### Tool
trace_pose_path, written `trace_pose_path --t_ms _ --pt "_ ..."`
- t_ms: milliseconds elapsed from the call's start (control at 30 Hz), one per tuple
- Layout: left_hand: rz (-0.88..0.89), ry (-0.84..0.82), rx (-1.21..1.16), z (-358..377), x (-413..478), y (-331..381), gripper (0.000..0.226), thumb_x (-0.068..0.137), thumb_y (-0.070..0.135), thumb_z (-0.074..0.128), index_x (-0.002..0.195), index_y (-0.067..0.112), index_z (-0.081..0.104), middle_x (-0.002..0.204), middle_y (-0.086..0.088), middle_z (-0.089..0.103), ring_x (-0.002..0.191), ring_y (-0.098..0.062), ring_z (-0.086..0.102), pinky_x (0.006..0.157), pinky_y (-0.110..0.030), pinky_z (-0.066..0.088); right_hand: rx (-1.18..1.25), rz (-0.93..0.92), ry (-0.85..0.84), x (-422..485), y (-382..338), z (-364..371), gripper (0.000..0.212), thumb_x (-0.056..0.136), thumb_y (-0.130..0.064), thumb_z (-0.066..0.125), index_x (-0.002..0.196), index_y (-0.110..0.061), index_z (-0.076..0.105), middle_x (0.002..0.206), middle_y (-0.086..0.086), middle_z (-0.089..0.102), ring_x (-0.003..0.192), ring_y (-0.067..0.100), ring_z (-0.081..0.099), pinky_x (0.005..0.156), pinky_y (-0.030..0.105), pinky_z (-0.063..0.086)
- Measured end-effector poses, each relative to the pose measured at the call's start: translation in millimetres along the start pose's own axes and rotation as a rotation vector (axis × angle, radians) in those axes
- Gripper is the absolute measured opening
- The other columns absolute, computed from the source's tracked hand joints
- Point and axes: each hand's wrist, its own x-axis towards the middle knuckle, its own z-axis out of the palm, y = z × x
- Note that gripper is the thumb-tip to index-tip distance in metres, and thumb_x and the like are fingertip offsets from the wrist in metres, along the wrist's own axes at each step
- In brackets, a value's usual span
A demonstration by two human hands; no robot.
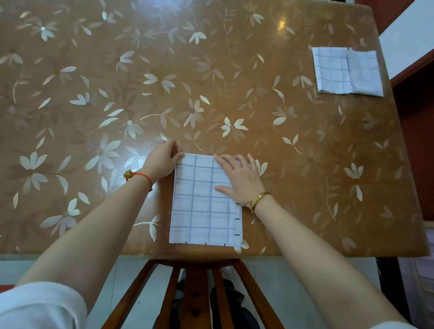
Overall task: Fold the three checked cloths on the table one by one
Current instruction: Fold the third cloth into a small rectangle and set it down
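Progress looks well past the halfway mark, as far as I can judge. Directly in front of me, close to the near edge, lies the white checked cloth [201, 210] I am working on. It is already doubled into a tall narrow rectangle, with its layered edges showing along the right and bottom sides. My left grip [162, 159] is curled at its far left corner, fingertips pinching the fabric there. My right grip [241, 178] lies flat and spread on the far right part, fingers straight, pressing the layers down and holding nothing. Both grips touch the cloth; neither lifts it.

Well apart, at the far right corner of the brown floral-patterned bench [139, 79], sits a folded white checked bundle [347, 70], done and set aside. It shows a gridded half and a plainer half side by side with a seam between them. I cannot tell whether that is one cloth or two lying edge to edge. These are the only cloth pieces I see. So either this is the second cloth and the third is out of view, or this is the last. What is left for this one, I judge, is at most another fold across its length and a move to join the bundle. A wooden chair [200, 281] stands under the near edge, between my arms.
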Motion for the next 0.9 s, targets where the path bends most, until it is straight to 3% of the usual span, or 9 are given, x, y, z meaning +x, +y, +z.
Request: trace_pose_path --t_ms 167,333,500,700,800,900 --pt "0.019 0.065 0.017 3.3 -9.4 -0.1 0.009 0.094 0.018 0.059 0.089 0.014 0.054 0.085 0.002 0.057 0.084 -0.022 0.055 0.071 -0.031 0.041 -0.002 -0.006 0.072 -0.6 3.2 4.6 0.068 0.093 -0.048 0.052 0.153 -0.027 0.026 0.143 -0.002 0.045 0.126 0.024 0.043 0.115 0.05 0.025" --pt "-0.027 0.137 0.043 9.1 -12.7 3.5 0.009 0.094 0.021 0.056 0.092 0.012 0.055 0.09 0.0 0.059 0.082 -0.02 0.053 0.069 -0.033 0.045 -0.073 0.03 0.164 -4.8 7.2 13.8 0.048 0.096 -0.026 0.054 0.143 -0.026 0.044 0.143 0.006 0.047 0.12 0.03 0.048 0.106 0.048 0.036" --pt "0.016 0.128 0.05 8.0 -12.5 2.8 0.005 0.091 0.018 0.059 0.093 0.013 0.058 0.087 0.0 0.055 0.079 -0.02 0.054 0.067 -0.032 0.043 -0.137 0.087 0.141 -7.0 9.9 15.4 0.053 0.094 -0.025 0.058 0.144 -0.027 0.044 0.145 0.009 0.046 0.114 0.031 0.051 0.098 0.047 0.043" --pt "0.033 0.032 -0.021 -1.1 -6.3 -6.2 0.004 0.09 0.015 0.065 0.088 0.014 0.061 0.067 0.003 0.054 0.07 -0.021 0.055 0.058 -0.025 0.039 -0.111 0.092 0.138 -6.0 11.9 12.5 0.052 0.093 -0.024 0.059 0.143 -0.028 0.045 0.144 0.008 0.047 0.113 0.03 0.051 0.095 0.044 0.043" --pt "0.087 -0.002 0.076 -3.3 -5.3 -6.9 0.005 0.093 0.016 0.062 0.091 0.013 0.059 0.064 0.007 0.051 0.069 -0.021 0.051 0.055 -0.027 0.034 -0.091 0.091 0.135 -5.8 11.6 11.3 0.052 0.092 -0.025 0.06 0.142 -0.028 0.047 0.143 0.009 0.048 0.113 0.031 0.051 0.094 0.045 0.044" --pt "0.148 -0.046 0.242 -8.6 -1.7 -1.9 0.009 0.094 0.019 0.06 0.097 0.012 0.058 0.07 0.003 0.054 0.075 -0.025 0.052 0.061 -0.031 0.036 -0.086 0.088 0.132 -5.3 13.3 9.5 0.052 0.092 -0.026 0.061 0.141 -0.029 0.048 0.142 0.008 0.049 0.112 0.031 0.052 0.094 0.045 0.044"
